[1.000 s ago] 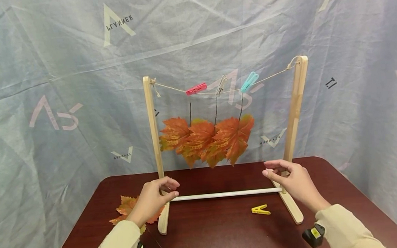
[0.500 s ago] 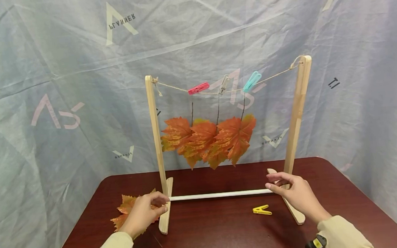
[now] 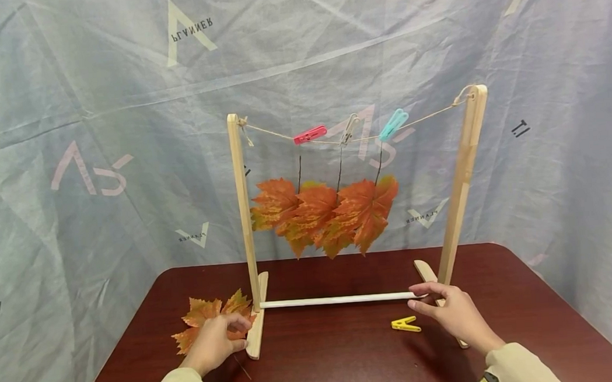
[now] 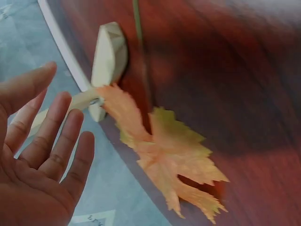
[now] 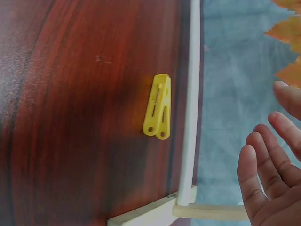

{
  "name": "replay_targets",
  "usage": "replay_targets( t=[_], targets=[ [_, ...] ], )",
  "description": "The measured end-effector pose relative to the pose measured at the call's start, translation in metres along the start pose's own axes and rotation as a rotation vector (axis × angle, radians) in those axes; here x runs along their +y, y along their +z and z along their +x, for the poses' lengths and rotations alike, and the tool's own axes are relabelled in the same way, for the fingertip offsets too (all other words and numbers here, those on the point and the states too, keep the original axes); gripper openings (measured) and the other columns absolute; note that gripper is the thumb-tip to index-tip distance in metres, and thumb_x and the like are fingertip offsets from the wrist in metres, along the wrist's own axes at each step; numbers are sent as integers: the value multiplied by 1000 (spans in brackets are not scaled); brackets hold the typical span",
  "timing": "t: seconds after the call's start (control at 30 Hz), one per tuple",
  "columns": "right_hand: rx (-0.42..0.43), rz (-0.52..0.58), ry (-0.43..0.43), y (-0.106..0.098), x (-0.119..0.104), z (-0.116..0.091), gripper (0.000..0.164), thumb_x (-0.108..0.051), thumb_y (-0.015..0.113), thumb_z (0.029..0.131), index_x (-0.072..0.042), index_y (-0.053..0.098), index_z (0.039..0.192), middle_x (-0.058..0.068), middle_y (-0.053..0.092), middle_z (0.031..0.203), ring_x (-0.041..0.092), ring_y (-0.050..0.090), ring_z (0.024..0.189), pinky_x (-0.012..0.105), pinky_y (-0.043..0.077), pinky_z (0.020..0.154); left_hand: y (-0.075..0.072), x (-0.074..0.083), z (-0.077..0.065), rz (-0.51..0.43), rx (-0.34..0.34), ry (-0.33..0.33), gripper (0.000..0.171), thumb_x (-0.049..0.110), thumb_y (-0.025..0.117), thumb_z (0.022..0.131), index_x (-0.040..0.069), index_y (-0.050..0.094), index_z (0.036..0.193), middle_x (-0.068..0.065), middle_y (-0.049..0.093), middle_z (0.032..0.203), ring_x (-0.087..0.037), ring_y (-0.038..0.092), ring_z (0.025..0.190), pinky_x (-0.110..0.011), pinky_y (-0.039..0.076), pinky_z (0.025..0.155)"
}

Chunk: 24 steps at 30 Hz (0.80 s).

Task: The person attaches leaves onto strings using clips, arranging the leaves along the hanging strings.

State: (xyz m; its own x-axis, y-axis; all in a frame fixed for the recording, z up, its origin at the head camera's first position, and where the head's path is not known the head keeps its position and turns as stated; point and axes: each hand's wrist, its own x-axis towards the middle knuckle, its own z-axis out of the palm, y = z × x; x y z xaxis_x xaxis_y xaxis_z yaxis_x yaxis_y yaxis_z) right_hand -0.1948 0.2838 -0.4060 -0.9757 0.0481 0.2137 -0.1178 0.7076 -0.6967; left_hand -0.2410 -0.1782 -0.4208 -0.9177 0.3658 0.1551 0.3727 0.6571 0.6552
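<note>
My left hand hovers over an orange and yellow maple leaf lying on the table at the left. Its fingers are relaxed and hold nothing. To the right, my right hand is above the table, behind and right of a yellow clothespin; its fingers are loose, with nothing between them. Three more maple leaves hang by their stems in a row from a string. Along that string sit a pink clothespin, a whitish clothespin and a light blue clothespin.
A wooden frame with a left post and a right post holds the string. A white crossbar joins its feet low over the dark red table. Grey printed cloth stands behind and at both sides.
My left hand has moved left and down, from beside the frame's left foot to over the loose leaf. My right hand has lowered toward the yellow clothespin. The view has shifted slightly.
</note>
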Motion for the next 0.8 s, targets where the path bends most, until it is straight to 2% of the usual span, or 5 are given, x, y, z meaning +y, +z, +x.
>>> replay_targets(
  t=[0.23,0.33,0.57,0.8],
  targets=[
    [-52,22,22,7,8,0,32,-26,81,89,-9,74,115,0,75,96,18,68,90,33,51,75,4,-16,-2,33,-72,-16,25,-3,84,77,7,71,95,-1,69,90,-25,66,85,-38,54,75],
    [-61,35,32,10,10,-1,33,-25,82,87,-8,74,115,1,75,96,17,69,87,30,51,73,5,-21,-2,72,-82,2,25,-3,85,75,10,71,91,2,68,87,-22,65,83,-35,53,73],
    [-83,28,26,16,19,-1,30,-18,83,86,-7,75,113,8,72,107,15,70,87,28,52,72,7,-30,-4,155,-86,25,29,-5,86,72,15,70,86,6,66,82,-16,62,76,-34,51,68],
    [-134,63,58,25,29,-1,30,-11,83,85,-1,73,112,7,73,99,18,70,85,27,52,68,10,-33,-2,201,-93,11,29,-5,86,72,19,73,81,8,68,81,-16,65,78,-38,53,70]
  ],
)
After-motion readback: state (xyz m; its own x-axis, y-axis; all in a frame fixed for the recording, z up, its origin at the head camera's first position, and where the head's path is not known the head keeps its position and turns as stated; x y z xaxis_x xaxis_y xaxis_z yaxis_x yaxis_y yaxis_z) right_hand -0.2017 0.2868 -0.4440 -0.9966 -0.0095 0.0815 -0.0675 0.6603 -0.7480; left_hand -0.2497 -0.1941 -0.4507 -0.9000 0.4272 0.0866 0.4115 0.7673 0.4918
